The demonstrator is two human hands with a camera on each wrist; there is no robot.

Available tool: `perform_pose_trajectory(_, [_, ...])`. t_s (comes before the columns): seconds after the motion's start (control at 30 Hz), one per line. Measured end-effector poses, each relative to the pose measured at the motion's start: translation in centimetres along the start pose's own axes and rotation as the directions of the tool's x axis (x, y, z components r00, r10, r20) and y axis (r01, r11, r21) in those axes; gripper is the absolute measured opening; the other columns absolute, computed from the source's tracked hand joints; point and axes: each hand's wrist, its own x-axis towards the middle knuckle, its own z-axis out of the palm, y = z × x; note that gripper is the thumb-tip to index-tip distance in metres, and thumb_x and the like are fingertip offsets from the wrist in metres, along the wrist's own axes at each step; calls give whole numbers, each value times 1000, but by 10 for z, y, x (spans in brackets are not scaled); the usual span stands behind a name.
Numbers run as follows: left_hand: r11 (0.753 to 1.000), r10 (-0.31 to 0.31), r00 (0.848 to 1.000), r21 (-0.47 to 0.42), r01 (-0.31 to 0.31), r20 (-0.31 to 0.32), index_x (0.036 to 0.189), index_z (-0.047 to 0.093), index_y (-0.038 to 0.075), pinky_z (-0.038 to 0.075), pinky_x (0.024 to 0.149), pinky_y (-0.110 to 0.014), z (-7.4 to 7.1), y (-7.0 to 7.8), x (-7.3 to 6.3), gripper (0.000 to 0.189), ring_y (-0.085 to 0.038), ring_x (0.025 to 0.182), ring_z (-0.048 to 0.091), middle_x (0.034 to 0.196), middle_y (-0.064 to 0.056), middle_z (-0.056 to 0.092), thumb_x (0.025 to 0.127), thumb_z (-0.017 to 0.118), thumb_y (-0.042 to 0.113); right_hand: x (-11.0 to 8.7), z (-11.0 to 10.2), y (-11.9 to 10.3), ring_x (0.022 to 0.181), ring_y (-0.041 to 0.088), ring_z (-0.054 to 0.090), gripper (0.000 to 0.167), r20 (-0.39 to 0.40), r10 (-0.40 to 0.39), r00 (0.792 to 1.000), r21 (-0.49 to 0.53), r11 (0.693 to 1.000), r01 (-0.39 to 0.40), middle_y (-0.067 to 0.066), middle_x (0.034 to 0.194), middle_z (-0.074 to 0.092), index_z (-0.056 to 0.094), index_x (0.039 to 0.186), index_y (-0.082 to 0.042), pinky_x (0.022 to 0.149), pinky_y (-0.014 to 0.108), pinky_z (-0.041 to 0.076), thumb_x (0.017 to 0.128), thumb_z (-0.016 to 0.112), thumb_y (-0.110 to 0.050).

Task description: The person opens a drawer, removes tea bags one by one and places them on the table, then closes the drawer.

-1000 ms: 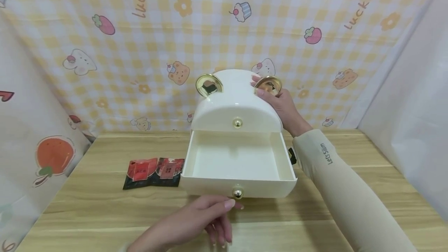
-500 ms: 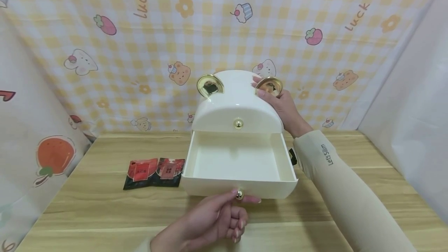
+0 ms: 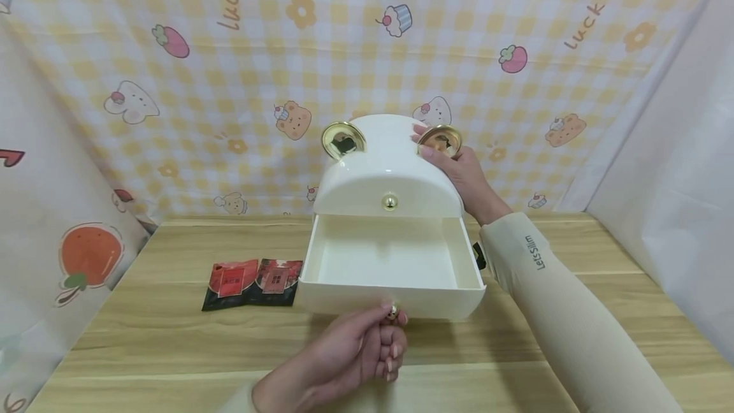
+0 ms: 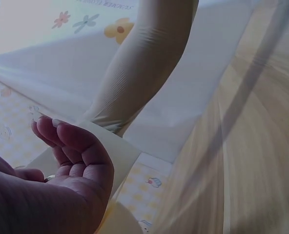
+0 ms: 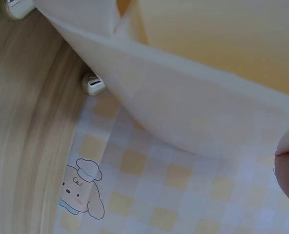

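A white cabinet [image 3: 384, 145] with a rounded top and two gold, ear-like discs [image 3: 344, 140] stands mid-table. Its lower drawer [image 3: 338, 299] is pulled out with nothing inside. My left hand [image 3: 346, 355] pinches the drawer's round gold knob [image 3: 393, 312] between thumb and index finger, the other fingers curled below. On the cabinet's right shoulder rests my right hand [image 3: 473, 177], gripping around the right gold disc [image 3: 443, 141], some fingers hidden behind it. A second gold knob [image 3: 390, 202] sits on the closed upper front. The left wrist view shows the left hand's curled fingers [image 4: 81, 141].
Two red-and-black sachets [image 3: 230, 285] lie on the wooden table [image 3: 172, 349] left of the drawer. A small black item [image 3: 478, 255] peeks out at the drawer's right. Patterned cloth [image 3: 229, 81] hangs behind. Small gold feet [image 5: 92, 84] show under the cabinet in the right wrist view.
My left hand has moved right from below the drawer front and now pinches the knob. The drawer front has shifted slightly back toward the cabinet. My right hand stays in place.
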Motion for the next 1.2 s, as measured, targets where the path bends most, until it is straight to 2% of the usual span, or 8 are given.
perform_pose_trajectory(0.37, [1000, 20, 998, -3, -20, -59, 105, 47, 15, 42, 68, -21, -2, 7, 12, 29, -6, 70, 47, 77, 9, 54, 111, 28, 35, 2, -1, 1, 136, 8, 54, 41, -10, 6, 1000, -1, 1000, -6, -4, 150, 55, 63, 137, -8, 98, 14, 50, 100, 64, -26])
perform_pose_trajectory(0.6, [999, 48, 997, 14, -47, -67, 104, 47, 14, 44, 70, -21, -3, 12, 20, 28, -6, 71, 48, 78, 8, 53, 111, 28, 34, 2, 0, 1, 135, 7, 55, 41, -5, -1, 1000, 22, 1000, 2, -3, 150, 55, 63, 136, -7, 98, 14, 50, 100, 65, -25])
perform_pose_trajectory(0.83, [998, 56, 990, 29, -53, -130, 101, 46, 14, 42, 69, -21, -4, 17, 31, 30, -7, 70, 47, 77, 7, 52, 111, 25, 34, 2, 0, 1, 138, 10, 53, 41, -5, -7, 1000, 24, 1000, 8, -2, 151, 55, 62, 136, -6, 100, 14, 49, 100, 64, -25])
perform_pose_trajectory(1.07, [997, 69, 985, 47, -63, -161, 99, 44, 14, 42, 68, -21, -9, 20, 40, 32, -7, 69, 47, 77, 6, 51, 112, 22, 33, 2, 0, 2, 135, 8, 56, 41, -6, -8, 1000, 2, 1000, 8, -3, 151, 55, 63, 135, -7, 95, 15, 52, 100, 65, -27])
perform_pose_trajectory(1.2, [996, 79, 981, 52, -71, -176, 99, 44, 14, 41, 68, -22, -12, 23, 45, 32, -8, 70, 46, 77, 6, 51, 112, 22, 33, 2, -1, 3, 136, 8, 55, 40, -5, -18, 1000, 0, 1000, 18, -3, 151, 55, 63, 135, -7, 97, 14, 51, 100, 65, -26])
